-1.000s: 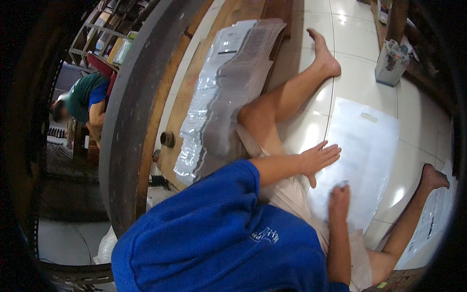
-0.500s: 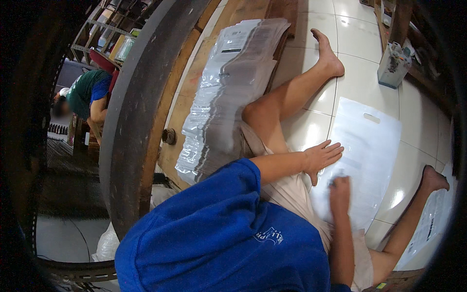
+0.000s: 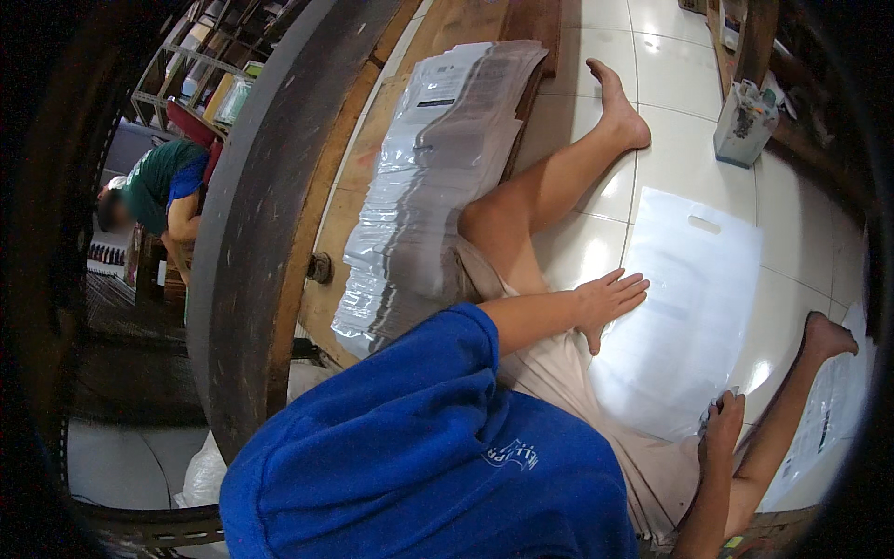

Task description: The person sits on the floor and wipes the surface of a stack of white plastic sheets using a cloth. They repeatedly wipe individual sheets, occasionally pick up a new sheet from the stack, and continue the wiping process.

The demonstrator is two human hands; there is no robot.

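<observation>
A white plastic bag (image 3: 684, 307) with a cut-out handle slot lies flat on the floor between my legs, the slot toward the far end. My left hand (image 3: 607, 300) rests flat on the bag's left edge, fingers spread. At the bag's near right corner is my right hand (image 3: 723, 421), its fingers closed. Something small and greyish shows at those fingers, too little to name. To my left, a long stack of clear and white printed plastic bags (image 3: 424, 186) leans in overlapping layers on a wooden board.
Beyond my right leg, another printed plastic bag (image 3: 824, 424) lies on the tiles. A squarish, stained container (image 3: 745, 126) stands at the far right beside wooden beams. A thick dark tabletop edge (image 3: 247, 214) runs along my left. Past it, a person in green (image 3: 166, 182) bends forward.
My right hand has moved from the middle of the bag to its near right corner. My left hand stays at the left edge. The view has shifted slightly.
</observation>
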